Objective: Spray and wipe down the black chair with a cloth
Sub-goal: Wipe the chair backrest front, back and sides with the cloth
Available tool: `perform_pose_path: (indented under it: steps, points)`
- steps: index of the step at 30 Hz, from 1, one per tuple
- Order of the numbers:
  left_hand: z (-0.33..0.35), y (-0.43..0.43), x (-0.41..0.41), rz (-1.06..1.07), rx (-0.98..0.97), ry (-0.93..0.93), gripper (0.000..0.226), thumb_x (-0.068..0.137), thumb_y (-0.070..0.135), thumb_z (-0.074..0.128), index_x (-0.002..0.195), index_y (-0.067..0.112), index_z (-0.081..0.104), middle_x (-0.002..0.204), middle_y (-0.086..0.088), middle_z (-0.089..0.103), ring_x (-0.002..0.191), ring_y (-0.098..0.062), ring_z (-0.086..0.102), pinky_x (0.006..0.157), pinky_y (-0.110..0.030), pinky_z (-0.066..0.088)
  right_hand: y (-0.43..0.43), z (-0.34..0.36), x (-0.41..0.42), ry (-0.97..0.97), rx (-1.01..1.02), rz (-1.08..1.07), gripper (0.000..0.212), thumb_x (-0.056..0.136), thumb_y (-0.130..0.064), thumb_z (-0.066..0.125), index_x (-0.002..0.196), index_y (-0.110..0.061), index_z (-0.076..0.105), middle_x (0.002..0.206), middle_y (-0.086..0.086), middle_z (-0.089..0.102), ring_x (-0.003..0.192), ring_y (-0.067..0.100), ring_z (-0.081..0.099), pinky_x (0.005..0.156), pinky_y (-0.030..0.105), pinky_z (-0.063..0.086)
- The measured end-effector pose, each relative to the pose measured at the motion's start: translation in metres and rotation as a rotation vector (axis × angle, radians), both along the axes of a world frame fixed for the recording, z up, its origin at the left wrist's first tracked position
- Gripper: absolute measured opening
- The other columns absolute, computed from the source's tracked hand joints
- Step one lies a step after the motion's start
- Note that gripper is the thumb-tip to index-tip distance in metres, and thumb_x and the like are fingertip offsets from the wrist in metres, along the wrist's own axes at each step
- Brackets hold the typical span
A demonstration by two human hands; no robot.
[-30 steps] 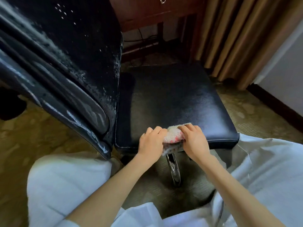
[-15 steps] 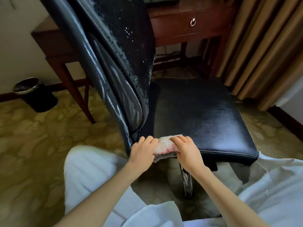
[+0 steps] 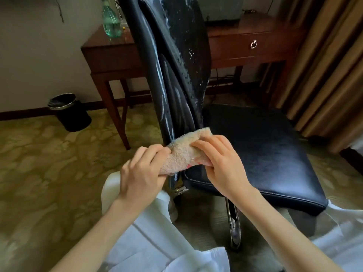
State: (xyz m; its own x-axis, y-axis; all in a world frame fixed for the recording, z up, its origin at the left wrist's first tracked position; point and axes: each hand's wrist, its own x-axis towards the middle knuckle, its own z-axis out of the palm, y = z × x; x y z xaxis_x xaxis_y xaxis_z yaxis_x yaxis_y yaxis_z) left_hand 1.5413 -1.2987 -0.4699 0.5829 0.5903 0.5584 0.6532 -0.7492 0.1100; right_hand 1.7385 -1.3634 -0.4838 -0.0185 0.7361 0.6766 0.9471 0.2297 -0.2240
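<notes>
Both hands grip the folded cloth (image 3: 184,152), left hand (image 3: 141,169) at one end and right hand (image 3: 220,165) at the other; probably refolding for a fresh face. It's held at the base of the black chair (image 3: 255,154) backrest, which looks wet with spray droplets, so wiping there likely comes next.

The left forearm (image 3: 102,232) and the right forearm (image 3: 284,228) are both bare, uncovered from the lower edge of the view to the wrist. The left grip (image 3: 141,169) and the right grip (image 3: 222,163) are bare as well, with slim fingers. Under the arms shows white clothing (image 3: 149,232), a thin, smooth fabric that falls in soft folds. A straight seam line runs along it on the left side, and a hemmed edge shows near the middle. On the right side it looks slightly sheer, with a fine pale edge.
</notes>
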Motion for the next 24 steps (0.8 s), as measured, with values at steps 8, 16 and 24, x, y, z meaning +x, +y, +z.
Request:
perform_pose_path:
  steps: [8,16,24]
  points:
    - [0.107,0.036,-0.026,0.112,0.327,-0.149,0.03,0.08,0.012,0.069,0.11,0.018,0.068,0.111,0.001,0.067,0.098,-0.026,0.06,0.061,-0.041,0.05,0.037,0.114,-0.027,-0.055,0.267,0.041,0.033,0.082,-0.001,0.059,0.115,-0.001,0.063,0.116,0.013,0.062,0.104,0.033,0.053,0.088,0.035,0.044]
    - [0.155,0.061,-0.03,0.148,0.422,-0.254,0.035,0.079,0.007,0.066,0.112,0.017,0.065,0.115,0.0,0.065,0.1,-0.029,0.055,0.064,-0.041,0.046,0.066,0.164,-0.045,-0.077,0.33,0.026,0.038,0.08,0.002,0.057,0.118,0.0,0.06,0.12,0.013,0.061,0.108,0.032,0.051,0.094,0.034,0.041]
    - [0.103,0.073,-0.011,0.011,0.327,-0.299,0.036,0.076,-0.002,0.07,0.109,0.009,0.066,0.113,-0.005,0.066,0.1,-0.028,0.059,0.073,-0.039,0.052,0.061,0.118,-0.036,-0.035,0.217,0.019,0.039,0.078,0.0,0.059,0.117,-0.002,0.059,0.121,0.009,0.061,0.113,0.029,0.048,0.093,0.033,0.044]
